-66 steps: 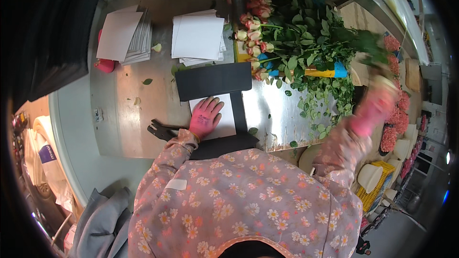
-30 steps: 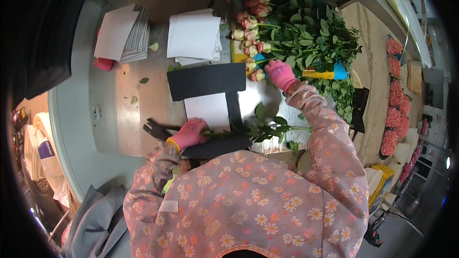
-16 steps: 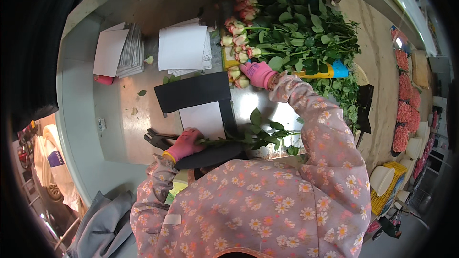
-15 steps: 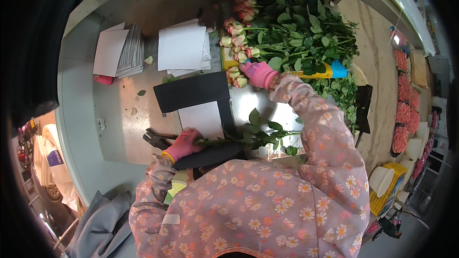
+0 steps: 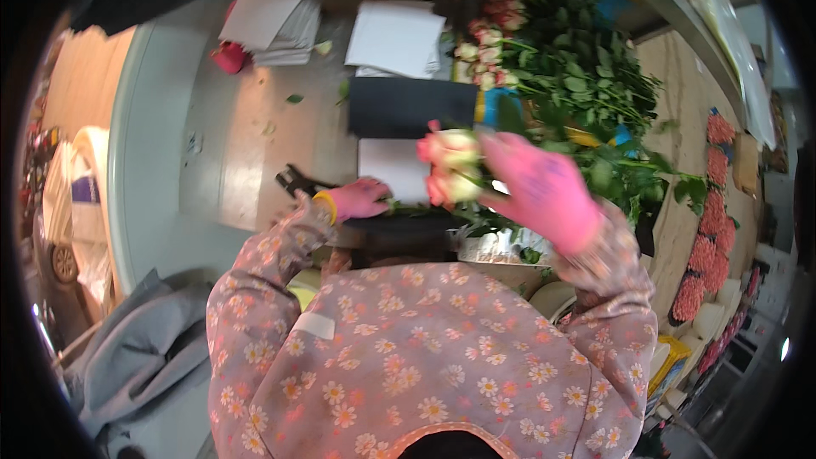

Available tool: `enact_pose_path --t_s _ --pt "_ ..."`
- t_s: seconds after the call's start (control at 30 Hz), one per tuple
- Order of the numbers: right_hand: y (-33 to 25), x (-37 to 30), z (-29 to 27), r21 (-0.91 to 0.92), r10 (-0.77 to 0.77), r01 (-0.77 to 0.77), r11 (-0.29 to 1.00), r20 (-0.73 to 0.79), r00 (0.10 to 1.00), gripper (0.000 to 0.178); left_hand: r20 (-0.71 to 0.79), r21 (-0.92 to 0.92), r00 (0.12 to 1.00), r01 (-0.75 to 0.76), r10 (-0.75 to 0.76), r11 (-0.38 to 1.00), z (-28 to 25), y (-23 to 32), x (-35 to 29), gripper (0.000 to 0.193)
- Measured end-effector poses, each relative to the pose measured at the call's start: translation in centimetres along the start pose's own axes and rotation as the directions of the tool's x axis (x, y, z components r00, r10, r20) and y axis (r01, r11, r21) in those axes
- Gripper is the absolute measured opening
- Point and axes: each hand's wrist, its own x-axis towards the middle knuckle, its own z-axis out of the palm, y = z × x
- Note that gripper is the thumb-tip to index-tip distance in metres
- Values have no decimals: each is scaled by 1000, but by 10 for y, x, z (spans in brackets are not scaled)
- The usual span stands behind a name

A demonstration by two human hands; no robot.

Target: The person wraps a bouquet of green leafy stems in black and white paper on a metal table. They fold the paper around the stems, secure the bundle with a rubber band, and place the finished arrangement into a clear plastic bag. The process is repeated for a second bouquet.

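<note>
My right hand (image 5: 544, 191), in a pink glove and slightly blurred, is closed on pink-and-cream roses (image 5: 455, 161), their leafy stems trailing right. The blooms hang over the right edge of a white sheet (image 5: 395, 166) on a black stand (image 5: 412, 108). At the sheet's lower left, my left hand (image 5: 361, 198), also gloved in pink, has its fingers closed round a leafy green stem (image 5: 416, 209). That stem runs right along the stand's near edge; no bloom shows on it. A black clamp-like tool (image 5: 299, 179) lies beside my left wrist.
Two stacks of white sheets, one left (image 5: 268, 13) and one in the middle (image 5: 395, 38), lie at the back of the metal table (image 5: 229, 132). A pile of roses (image 5: 578, 59) fills the back right. Pink flower bunches (image 5: 714, 204) stand farther right.
My right hand has left the rose pile and come nearer, bringing roses over the sheet's right side. My left hand stays by the sheet on the stem. The whole view has shifted.
</note>
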Motion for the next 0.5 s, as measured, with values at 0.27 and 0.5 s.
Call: enact_pose_path --t_s 0.27,0.5 --pt "30 71 259 210 20 -97 973 344 939 59 -426 -274 800 331 -422 903 14 26 -19 79" --pt "27 71 261 109 -46 1 994 408 912 56 -475 -315 760 325 -444 892 26 16 -12 86"
